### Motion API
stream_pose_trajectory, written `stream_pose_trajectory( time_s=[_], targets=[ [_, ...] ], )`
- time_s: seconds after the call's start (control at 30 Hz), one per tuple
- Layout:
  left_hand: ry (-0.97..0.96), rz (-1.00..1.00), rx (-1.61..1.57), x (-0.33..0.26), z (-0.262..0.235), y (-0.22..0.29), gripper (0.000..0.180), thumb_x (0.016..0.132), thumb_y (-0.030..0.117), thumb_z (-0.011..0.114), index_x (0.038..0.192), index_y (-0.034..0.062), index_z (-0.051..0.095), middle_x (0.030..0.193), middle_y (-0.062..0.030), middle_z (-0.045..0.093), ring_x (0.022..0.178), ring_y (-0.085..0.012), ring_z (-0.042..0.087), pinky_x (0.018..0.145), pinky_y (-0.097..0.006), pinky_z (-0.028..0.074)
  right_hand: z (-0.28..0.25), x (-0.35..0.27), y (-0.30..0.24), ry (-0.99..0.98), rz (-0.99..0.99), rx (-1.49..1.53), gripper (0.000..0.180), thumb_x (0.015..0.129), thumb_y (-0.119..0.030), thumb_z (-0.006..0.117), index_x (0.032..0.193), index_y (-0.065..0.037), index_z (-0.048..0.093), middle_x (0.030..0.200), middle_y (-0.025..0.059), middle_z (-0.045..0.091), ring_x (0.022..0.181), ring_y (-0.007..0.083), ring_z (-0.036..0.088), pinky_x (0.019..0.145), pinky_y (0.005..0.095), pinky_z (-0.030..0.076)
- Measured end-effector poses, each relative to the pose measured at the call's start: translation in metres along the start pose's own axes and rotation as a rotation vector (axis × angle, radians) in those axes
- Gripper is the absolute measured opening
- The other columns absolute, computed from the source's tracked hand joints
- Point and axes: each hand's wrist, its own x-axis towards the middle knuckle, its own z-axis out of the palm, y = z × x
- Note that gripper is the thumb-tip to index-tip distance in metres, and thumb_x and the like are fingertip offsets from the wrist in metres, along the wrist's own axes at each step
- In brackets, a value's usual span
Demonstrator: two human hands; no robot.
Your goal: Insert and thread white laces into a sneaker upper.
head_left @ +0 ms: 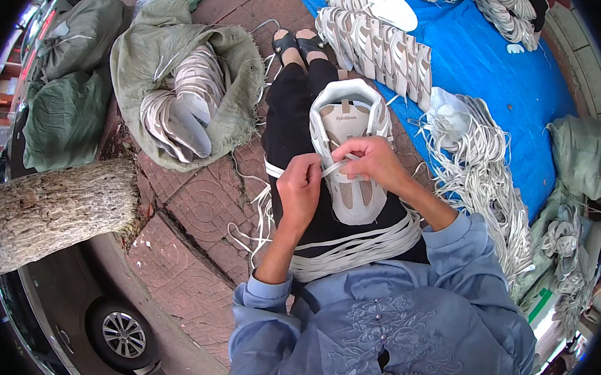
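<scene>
A white and beige sneaker upper lies on my lap with its toe toward me and its heel opening away. Over its eyelets, a flat white shoelace runs between my two hands. My left hand is closed in a pinch on the lace at the upper's left edge. My right hand, its fingers bent together, grips the lace above the throat of the upper. The exact fingertip contact is partly hidden. A bundle of white laces lies across my thighs, close to my waist.
Stacked shoe uppers rest on a blue tarp at the right, beside a tangled heap of laces. An open woven sack of uppers stands left of my legs. Further left are a tree trunk and a parked car.
</scene>
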Motion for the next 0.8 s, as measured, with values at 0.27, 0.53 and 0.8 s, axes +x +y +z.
stream_pose_trajectory(
  time_s=[0.27, 0.53, 0.8],
  targets=[
    [0.025, -0.079, -0.045, -0.003, 0.005, 0.003, 0.009, 0.073, -0.005, 0.056, 0.080, 0.0007, 0.057, 0.070, -0.0079, 0.058, 0.061, -0.0138, 0.057, 0.053, -0.024, 0.045, 0.000, -0.001, 0.005, 0.017, -0.049, -0.026, 0.024, 0.065, -0.001, 0.059, 0.088, -0.002, 0.062, 0.061, -0.0017, 0.054, 0.047, 0.0018, 0.042, 0.041, 0.0173, 0.032],
    [0.025, -0.073, -0.085, -0.001, 0.010, 0.003, 0.012, 0.072, -0.007, 0.055, 0.081, 0.0008, 0.057, 0.070, -0.0089, 0.056, 0.060, -0.0173, 0.057, 0.054, -0.025, 0.045, 0.000, -0.003, 0.006, 0.028, -0.030, -0.020, 0.023, 0.064, -0.001, 0.060, 0.087, -0.002, 0.062, 0.064, -0.0022, 0.054, 0.051, 0.0030, 0.045, 0.045, 0.0183, 0.036],
    [-0.358, 0.676, 0.793, 0.026, -0.001, 0.023, 0.016, 0.064, 0.011, 0.055, 0.077, 0.0034, 0.051, 0.060, -0.0059, 0.048, 0.055, -0.0183, 0.051, 0.048, -0.029, 0.042, -0.001, -0.008, 0.032, 0.089, -0.548, -0.283, 0.018, 0.067, -0.003, 0.061, 0.085, -0.001, 0.062, 0.072, 0.0021, 0.058, 0.060, 0.0070, 0.051, 0.053, 0.0221, 0.041]
  ],
)
